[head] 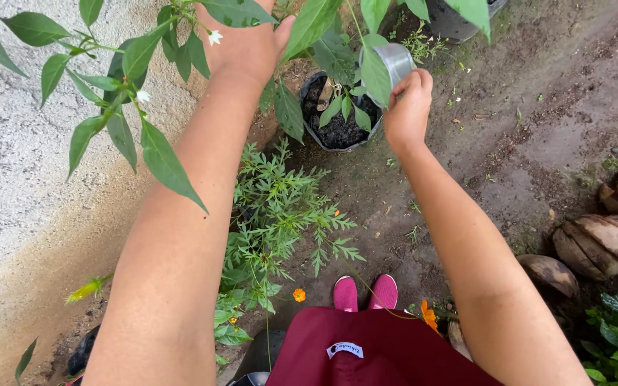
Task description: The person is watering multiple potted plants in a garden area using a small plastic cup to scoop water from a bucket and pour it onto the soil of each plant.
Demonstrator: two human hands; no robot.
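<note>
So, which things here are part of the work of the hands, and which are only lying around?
In use:
- right hand holding a small metal cup
- black pot of dark soil, under the cup
- left hand among the leafy branches

Lying about:
- coconut husks
- feathery plant
- orange flowers

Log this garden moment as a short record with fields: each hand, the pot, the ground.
left hand: raised among the leaves of a tall plant, on its stems
right hand: closed on a small metal cup, tipped toward the pot
black pot: dark soil, small seedling
ground: damp dirt, coconut husks at right, pink shoes below
</note>
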